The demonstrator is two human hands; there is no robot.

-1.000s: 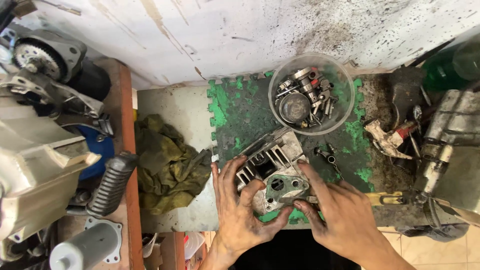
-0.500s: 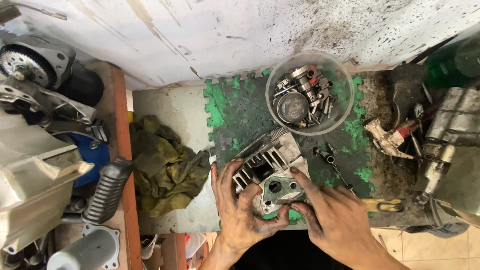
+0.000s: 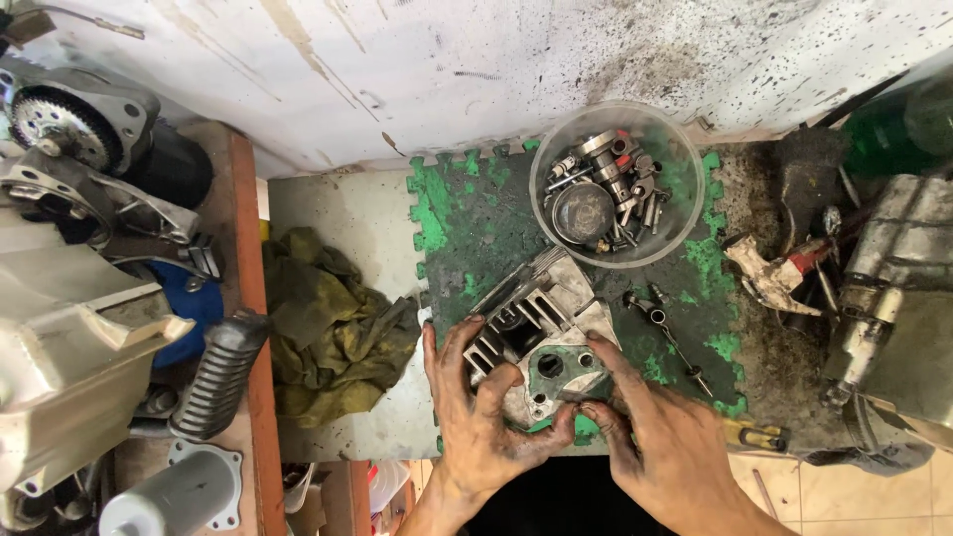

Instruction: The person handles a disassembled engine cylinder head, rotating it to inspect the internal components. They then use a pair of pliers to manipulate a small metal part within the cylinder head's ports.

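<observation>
A finned metal engine cylinder lies on a dirty green foam mat, with a greenish gasket on its flat face. My left hand, black with grease, grips the cylinder's left side, fingers spread over the fins. My right hand rests on the right edge, thumb and fingers pinching the gasket's near rim. Both thumbs meet at the near edge of the part.
A clear plastic bowl of small engine parts stands behind the cylinder. Loose bolts lie to its right. An olive rag lies left. Engine casings crowd the left, more metal parts the right.
The view shifted slightly. My hands stayed on the cylinder, and my right fingers moved a little closer to the gasket's near edge.
</observation>
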